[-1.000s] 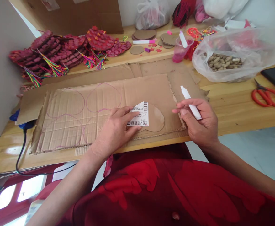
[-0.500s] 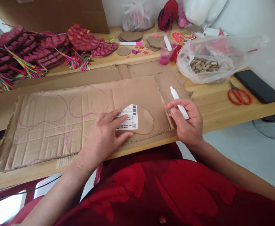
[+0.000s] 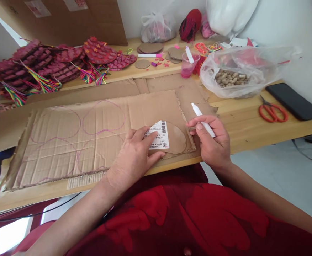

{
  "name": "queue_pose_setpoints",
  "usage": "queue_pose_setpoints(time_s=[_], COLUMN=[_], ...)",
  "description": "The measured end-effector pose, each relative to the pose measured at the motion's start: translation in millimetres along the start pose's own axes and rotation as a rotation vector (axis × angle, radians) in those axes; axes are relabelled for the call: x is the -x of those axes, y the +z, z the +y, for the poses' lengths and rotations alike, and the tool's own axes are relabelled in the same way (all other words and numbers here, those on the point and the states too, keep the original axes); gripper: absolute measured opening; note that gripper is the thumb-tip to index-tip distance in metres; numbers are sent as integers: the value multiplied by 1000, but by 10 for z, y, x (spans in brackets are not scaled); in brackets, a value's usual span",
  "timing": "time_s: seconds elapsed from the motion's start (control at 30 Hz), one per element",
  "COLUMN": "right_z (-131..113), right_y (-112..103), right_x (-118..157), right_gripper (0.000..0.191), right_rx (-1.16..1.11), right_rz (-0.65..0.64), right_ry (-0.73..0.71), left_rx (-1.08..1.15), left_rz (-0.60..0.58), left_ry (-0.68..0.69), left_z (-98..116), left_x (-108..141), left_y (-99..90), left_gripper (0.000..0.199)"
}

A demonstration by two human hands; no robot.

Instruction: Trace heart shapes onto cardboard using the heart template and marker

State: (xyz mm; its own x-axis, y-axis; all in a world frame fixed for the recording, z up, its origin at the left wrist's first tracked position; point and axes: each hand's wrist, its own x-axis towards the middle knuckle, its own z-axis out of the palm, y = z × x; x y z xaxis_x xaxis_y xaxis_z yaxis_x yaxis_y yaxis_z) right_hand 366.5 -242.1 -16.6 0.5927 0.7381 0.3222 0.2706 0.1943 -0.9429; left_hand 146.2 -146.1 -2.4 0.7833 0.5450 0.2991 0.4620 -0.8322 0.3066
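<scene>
My left hand [image 3: 137,153] lies with fingers spread on a rounded cardboard piece [image 3: 177,138], which bears a white printed label [image 3: 162,140]. That piece rests on the right part of a large cardboard sheet [image 3: 113,106]. Several purple outlines of rounded shapes are drawn on the sheet's left and middle. My right hand [image 3: 213,140] holds a white marker [image 3: 204,122] between thumb and fingers, just off the sheet's right edge, its tip pointing up and away from me.
Red-handled scissors [image 3: 273,111] and a black phone [image 3: 296,101] lie at the right. Behind the sheet are a plastic bag of peanuts [image 3: 232,79], a pink cup [image 3: 186,69], cardboard discs [image 3: 150,48] and tasselled crafts [image 3: 99,51]. A blue plug [image 3: 2,154] sits at the left.
My left hand and the labelled cardboard piece have moved right, towards the sheet's right edge. My right hand still holds the marker in nearly the same place. The view has shifted slightly.
</scene>
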Motion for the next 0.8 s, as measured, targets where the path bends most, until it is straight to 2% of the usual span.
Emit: queue_pose_setpoints(time_s=[0.2, 0.43, 0.53, 0.67, 0.8], right_z=[16, 8, 22, 31, -9], right_y=[-15, -19, -20, -16, -37], right_x=[27, 46, 42, 34, 28], right_gripper=[9, 8, 9, 9, 9], right_rx=[-35, 27, 45, 25, 74], right_rz=[-16, -44, -40, -43, -85], right_ry=[-45, -94, -74, -66, -69], left_rx=[-50, -50, 0, 79, 159], left_rz=[-39, -40, -18, 49, 65], left_ry=[-50, -60, -57, -73, -96], left_z=[120, 160, 135, 29, -60], left_x=[-48, -71, -60, 8, 116], left_y=[-19, -2, -19, -72, -141], left_gripper=[54, 57, 52, 35, 34])
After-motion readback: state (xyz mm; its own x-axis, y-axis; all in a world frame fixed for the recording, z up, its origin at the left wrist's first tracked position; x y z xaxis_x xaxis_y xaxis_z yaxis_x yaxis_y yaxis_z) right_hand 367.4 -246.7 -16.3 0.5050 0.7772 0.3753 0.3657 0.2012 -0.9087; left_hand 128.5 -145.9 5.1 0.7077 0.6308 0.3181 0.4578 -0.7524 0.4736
